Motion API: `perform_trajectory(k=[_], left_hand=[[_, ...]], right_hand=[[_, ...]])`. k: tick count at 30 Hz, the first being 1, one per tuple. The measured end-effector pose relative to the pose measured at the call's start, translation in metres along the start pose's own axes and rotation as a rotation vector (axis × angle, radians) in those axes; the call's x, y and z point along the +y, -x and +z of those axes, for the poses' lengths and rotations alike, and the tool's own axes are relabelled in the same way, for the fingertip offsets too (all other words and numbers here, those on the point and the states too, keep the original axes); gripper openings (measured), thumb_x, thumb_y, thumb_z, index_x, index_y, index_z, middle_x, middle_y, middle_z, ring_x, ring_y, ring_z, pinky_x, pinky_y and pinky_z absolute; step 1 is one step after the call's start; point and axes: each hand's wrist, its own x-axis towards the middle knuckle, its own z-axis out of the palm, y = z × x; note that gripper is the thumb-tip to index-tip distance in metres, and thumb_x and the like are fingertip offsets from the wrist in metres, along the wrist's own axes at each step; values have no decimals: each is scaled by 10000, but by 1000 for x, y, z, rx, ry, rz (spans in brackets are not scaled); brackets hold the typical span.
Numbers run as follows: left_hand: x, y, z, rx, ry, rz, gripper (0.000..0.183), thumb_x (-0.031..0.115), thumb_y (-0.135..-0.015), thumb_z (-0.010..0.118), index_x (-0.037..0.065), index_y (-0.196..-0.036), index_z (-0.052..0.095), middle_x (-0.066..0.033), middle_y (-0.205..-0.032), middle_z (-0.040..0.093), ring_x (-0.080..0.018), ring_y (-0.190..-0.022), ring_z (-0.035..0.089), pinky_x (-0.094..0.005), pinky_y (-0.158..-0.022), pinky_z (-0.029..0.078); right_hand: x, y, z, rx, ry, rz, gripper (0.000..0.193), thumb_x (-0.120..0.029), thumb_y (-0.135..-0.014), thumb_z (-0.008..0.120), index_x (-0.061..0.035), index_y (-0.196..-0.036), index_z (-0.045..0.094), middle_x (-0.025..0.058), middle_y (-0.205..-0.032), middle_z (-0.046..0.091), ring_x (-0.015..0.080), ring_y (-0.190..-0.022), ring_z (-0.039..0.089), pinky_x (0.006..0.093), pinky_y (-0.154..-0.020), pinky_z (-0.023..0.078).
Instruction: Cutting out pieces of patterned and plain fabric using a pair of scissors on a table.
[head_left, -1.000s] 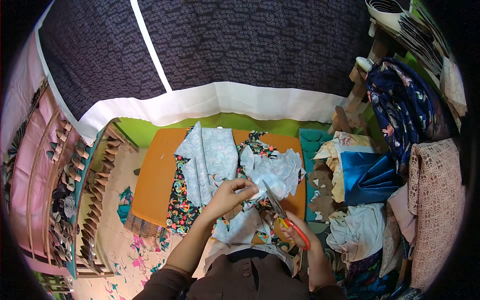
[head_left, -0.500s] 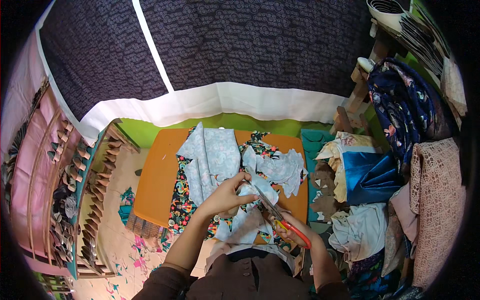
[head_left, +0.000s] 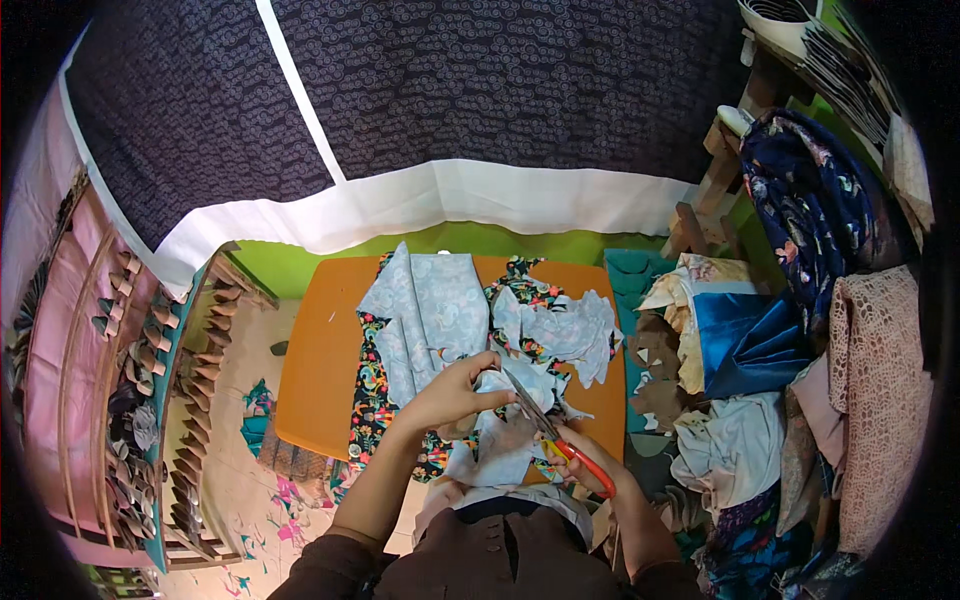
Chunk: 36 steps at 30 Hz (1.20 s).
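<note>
Pale cloth piece (head_left: 494, 382) is pinched by the left hand (head_left: 452, 396), thumb against forefinger, seemingly part-cut; scissors (head_left: 531, 408) meet it just right of those fingertips, right hand (head_left: 597, 458) clamped round the handles; beyond the fingers, ragged pieces (head_left: 568, 328) look already cut, folded cloth (head_left: 442, 298) seemingly less so.
</note>
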Motion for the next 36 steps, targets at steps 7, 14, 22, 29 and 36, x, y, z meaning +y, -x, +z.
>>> perform_trajectory(k=[7,14,22,29,36], left_hand=[[10,11,-26,14,32,-202,329,128,-726,670,44,-994,498,-13,-876,553,-87,-814,476,-231,-718,388],[-6,15,-53,-155,209,-37,417,151,-695,693,55,-1074,547,-1,-911,547,-91,-836,485,-246,-760,391],[-23,20,-81,-244,286,-167,221,160,-696,695,10,-844,628,-21,-788,594,-91,-764,513,-238,-700,403],[-26,32,-111,-302,168,-144,222,216,-737,670,17,-825,626,-5,-730,586,-64,-693,503,-218,-617,399],[-37,42,-127,-380,114,-176,235,156,-713,684,4,-883,626,-10,-786,627,-55,-711,527,-214,-633,422]], right_hand=[[-5,-5,27,34,-89,90,855,-713,-620,514,-32,-1122,390,-26,-697,358,30,-522,323,157,-457,268],[-9,-15,56,-5,-206,79,826,-703,-631,516,-2,-1055,415,-24,-698,361,27,-522,321,150,-455,275],[14,-33,84,-74,-363,-73,727,-702,-669,469,-24,-925,414,-27,-686,363,24,-528,329,150,-454,274],[17,-62,118,-134,-500,-98,652,-713,-681,437,-89,-863,379,20,-766,355,61,-572,317,177,-483,288],[30,-87,140,-198,-535,-143,760,-752,-665,383,-80,-1016,343,25,-823,314,106,-691,334,234,-581,317]])
